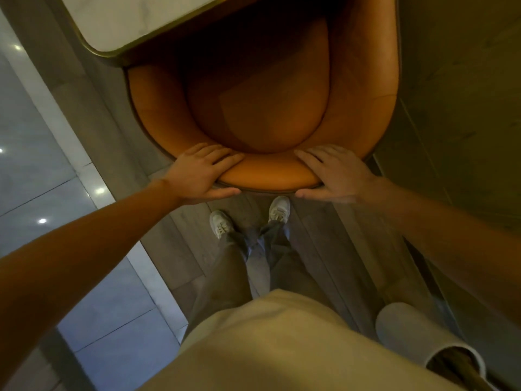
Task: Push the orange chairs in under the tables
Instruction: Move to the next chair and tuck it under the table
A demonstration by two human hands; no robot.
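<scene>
text: none legible | labels: none | brands: none | numbers: none | signs: none

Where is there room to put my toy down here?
The white table top over the chair is bare where it shows. The seat of the orange chair is bare too. The chair's back rim is crowded: left hand and right hand grip it, a short gap between.
</scene>
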